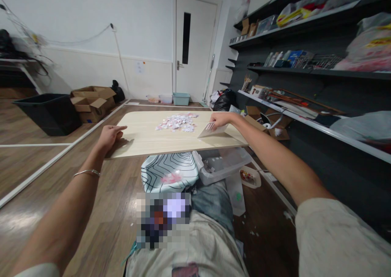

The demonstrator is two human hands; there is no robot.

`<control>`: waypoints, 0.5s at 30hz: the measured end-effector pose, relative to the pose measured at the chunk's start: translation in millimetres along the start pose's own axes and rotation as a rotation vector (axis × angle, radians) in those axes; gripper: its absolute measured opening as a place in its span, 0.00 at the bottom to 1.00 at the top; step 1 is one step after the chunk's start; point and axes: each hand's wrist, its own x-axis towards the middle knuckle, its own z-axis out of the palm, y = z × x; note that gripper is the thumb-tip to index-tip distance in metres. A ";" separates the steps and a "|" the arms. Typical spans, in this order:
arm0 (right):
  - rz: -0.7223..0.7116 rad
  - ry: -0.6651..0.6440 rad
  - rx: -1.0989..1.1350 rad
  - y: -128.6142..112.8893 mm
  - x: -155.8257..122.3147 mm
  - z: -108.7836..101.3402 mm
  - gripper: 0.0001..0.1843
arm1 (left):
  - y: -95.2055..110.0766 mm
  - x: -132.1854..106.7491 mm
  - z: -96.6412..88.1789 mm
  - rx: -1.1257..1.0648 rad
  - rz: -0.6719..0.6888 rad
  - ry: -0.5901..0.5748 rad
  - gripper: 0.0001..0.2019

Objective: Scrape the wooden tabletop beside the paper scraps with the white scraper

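A pale wooden tabletop (pixel 143 140) spans the space in front of me, with a pile of small flat white and pinkish pieces (pixel 179 122) spread near its middle. My right hand (pixel 220 119) is closed on a thin, whitish flat card (pixel 213 131), held tilted with its lower edge at the tabletop, right of the pile. The exact kind of card cannot be made out. Over the tabletop's left edge is my left hand (pixel 111 137), its index finger stretched toward the pile and the other fingers bent. It holds nothing that I can see.
Below the tabletop are a patterned cushion-like item (pixel 169 163) and a clear plastic bin (pixel 227 165). A small tray (pixel 251 177) lies on the floor at right. Loaded shelves (pixel 314 71) line the right wall. A black bin (pixel 51 114) and cardboard boxes (pixel 93 102) stand left.
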 end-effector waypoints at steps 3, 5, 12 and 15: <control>-0.013 -0.078 -0.042 -6.2 0.0 -2.0 0.16 | 0.0 1.4 0.6 -0.006 0.012 -0.008 0.21; -0.036 -0.123 -0.039 -5.0 -4.0 -1.8 0.17 | -1.2 4.3 0.5 -0.009 0.015 -0.015 0.21; -0.072 -0.150 0.014 4.7 -17.3 0.8 0.22 | -10.4 13.7 -4.3 0.012 0.031 -0.033 0.26; -0.041 -0.148 -0.019 0.8 -15.6 -0.4 0.21 | -13.7 16.4 -5.9 0.035 0.047 -0.025 0.25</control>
